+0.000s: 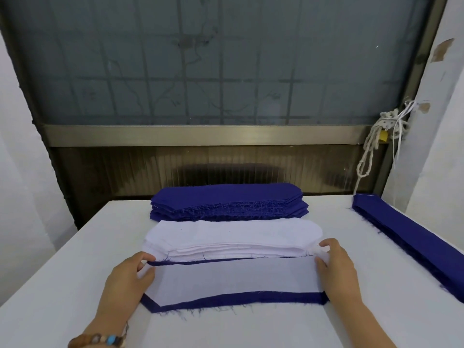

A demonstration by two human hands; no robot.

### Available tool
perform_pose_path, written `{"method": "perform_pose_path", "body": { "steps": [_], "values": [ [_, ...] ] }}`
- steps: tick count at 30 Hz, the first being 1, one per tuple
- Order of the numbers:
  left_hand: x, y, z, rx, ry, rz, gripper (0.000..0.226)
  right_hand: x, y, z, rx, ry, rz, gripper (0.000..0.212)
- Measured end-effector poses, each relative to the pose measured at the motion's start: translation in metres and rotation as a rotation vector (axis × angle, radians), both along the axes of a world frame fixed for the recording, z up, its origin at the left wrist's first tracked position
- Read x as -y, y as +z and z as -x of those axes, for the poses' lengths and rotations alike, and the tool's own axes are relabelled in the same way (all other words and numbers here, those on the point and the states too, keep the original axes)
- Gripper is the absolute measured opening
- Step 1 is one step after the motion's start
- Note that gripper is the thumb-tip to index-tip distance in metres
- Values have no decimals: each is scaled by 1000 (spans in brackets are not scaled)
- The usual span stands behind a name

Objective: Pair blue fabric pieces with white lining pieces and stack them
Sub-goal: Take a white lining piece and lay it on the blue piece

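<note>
A white lining piece (233, 280) lies on top of a blue fabric piece (226, 300) near the table's front; blue shows along its near and far edges. My left hand (128, 277) pinches the left end of the pair with thumb and fingers. My right hand (339, 267) pinches the right end. Just behind lies a stack of white lining pieces (231, 237). Farther back sits a stack of blue fabric pieces (228, 202).
The white table (62, 285) extends to both sides. A long pile of blue strips (406, 239) runs along the right edge. Behind the table stands a frosted window (221, 61); a knotted rope (376, 144) hangs at its right frame.
</note>
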State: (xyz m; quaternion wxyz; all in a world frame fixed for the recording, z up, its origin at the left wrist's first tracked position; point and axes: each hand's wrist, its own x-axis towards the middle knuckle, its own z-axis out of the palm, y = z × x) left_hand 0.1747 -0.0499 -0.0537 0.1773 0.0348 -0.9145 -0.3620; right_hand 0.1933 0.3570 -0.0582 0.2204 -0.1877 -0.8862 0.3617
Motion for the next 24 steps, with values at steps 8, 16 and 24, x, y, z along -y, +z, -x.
{"method": "perform_pose_path", "body": {
  "steps": [8,16,24],
  "values": [
    [3,1,1,-4,46,-33,16,0,-1,1,-47,-41,-66,37],
    [2,0,1,-7,55,-5,16,-2,-3,5,-44,-30,61,32],
    [-3,8,-1,-161,52,50,30,0,1,1,-181,-15,-267,15]
  ]
}}
